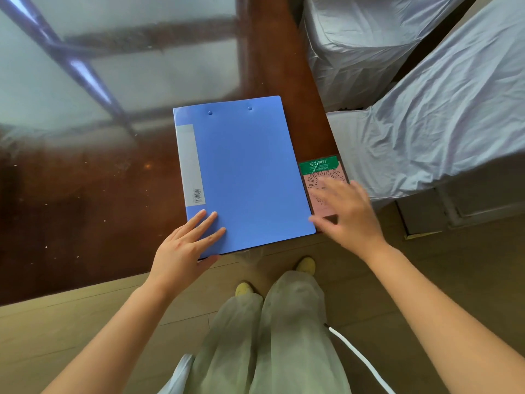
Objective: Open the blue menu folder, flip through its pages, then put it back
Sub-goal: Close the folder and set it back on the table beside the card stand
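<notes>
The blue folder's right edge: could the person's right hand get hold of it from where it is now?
Probably yes. The right hand hovers open just beside the blue folder, over the QR card, thumb nearly at the edge. Nothing lies between them.

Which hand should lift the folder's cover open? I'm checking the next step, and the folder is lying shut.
Probably the right hand: its fingertips are at the free right edge of the folder, opposite the spine label. The left hand lies flat on the near left corner, well placed to steady it.
</notes>
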Demonstrator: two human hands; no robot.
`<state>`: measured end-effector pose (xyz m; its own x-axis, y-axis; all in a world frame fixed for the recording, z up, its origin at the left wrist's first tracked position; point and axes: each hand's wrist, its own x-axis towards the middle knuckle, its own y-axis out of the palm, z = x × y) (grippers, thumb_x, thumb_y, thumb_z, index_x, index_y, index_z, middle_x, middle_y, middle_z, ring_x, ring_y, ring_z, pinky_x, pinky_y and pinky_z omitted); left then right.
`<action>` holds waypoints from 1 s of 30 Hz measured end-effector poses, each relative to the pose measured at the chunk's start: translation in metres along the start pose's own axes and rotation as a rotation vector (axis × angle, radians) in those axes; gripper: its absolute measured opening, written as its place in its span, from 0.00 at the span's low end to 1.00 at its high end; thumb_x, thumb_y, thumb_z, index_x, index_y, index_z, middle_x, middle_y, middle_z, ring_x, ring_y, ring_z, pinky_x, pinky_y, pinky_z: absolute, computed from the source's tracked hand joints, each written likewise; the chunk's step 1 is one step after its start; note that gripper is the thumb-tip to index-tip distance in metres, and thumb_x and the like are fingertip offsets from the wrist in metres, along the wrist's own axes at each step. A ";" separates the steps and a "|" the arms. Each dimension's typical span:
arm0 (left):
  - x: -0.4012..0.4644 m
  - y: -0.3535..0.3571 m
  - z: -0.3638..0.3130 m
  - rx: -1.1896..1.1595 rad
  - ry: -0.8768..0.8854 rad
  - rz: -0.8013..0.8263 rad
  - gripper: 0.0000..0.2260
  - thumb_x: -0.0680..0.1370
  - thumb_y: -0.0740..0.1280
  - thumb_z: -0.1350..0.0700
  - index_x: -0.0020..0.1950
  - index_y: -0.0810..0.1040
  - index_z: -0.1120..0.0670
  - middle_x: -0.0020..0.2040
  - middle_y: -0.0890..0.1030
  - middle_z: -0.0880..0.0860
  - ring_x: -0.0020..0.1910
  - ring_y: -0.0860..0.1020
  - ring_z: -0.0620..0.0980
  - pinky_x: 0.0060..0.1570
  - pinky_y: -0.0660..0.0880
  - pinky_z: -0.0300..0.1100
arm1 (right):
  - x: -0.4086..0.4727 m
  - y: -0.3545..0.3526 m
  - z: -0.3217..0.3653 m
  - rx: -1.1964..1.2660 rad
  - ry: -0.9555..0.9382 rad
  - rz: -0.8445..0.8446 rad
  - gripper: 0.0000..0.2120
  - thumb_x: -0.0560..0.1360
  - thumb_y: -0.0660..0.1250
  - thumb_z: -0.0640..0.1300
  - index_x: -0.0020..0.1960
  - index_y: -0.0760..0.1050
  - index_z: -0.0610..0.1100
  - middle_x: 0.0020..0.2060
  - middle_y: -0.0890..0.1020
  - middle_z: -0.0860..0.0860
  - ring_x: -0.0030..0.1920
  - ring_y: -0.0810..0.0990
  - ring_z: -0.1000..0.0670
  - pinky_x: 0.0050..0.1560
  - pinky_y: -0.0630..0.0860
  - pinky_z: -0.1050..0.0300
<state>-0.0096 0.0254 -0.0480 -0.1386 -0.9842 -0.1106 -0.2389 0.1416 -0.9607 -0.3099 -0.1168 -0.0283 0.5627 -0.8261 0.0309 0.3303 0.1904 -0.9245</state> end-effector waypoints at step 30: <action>-0.001 0.002 -0.001 -0.001 -0.015 -0.014 0.26 0.64 0.78 0.55 0.60 0.78 0.53 0.65 0.76 0.58 0.65 0.71 0.61 0.53 0.75 0.60 | -0.031 0.014 -0.030 0.540 0.847 -0.254 0.14 0.74 0.67 0.40 0.59 0.77 0.41 0.54 0.82 0.44 0.55 0.80 0.49 0.51 0.73 0.61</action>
<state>-0.0111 0.0269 -0.0498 -0.1203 -0.9876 -0.1010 -0.2416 0.1278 -0.9619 -0.3457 -0.1045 -0.0538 -0.2196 -0.9378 -0.2689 0.7781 -0.0021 -0.6282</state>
